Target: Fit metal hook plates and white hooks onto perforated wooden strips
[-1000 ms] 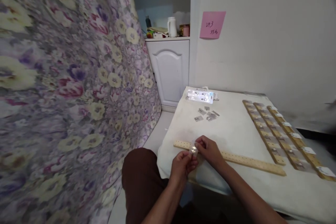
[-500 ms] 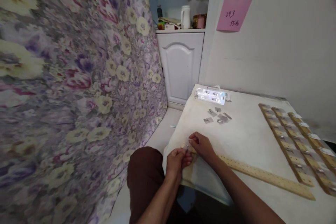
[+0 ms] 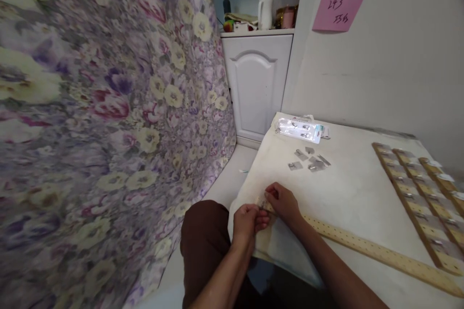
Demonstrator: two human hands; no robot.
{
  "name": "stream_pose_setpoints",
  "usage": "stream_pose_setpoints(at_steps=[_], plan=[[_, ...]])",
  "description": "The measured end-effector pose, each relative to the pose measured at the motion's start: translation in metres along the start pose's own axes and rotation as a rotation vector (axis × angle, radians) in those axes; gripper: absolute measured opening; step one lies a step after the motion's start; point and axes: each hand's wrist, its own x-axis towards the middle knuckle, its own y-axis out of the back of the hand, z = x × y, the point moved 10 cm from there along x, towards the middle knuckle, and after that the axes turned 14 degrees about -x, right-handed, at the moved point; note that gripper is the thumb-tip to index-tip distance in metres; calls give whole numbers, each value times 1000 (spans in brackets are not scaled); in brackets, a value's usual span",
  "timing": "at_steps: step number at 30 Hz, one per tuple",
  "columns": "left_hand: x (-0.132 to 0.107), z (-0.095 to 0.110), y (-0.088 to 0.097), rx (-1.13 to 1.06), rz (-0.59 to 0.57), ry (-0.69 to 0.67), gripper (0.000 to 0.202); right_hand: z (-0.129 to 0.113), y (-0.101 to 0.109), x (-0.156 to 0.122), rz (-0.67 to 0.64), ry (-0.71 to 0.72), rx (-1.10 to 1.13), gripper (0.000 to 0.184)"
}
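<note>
Left hand and right hand, grips pinched shut on a barely visible small piece, meet at the wooden strip's end by the desk's near-left edge. That strip looks bare; filled strips line the right edge, and loose metal pieces lie toward the far-left corner.

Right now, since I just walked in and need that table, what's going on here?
A seated person has the left hand and right hand together at the near end of a wooden strip on the table. What they pinch is too small to tell. Loose metal pieces and a clear packet lie beyond.
</note>
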Motion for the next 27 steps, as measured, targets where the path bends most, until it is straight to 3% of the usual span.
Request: stream_pose_setpoints(at_steps=[27], plan=[[4, -2, 0, 91, 32, -11, 9, -4, -2, -2, -11, 21, -45, 16]])
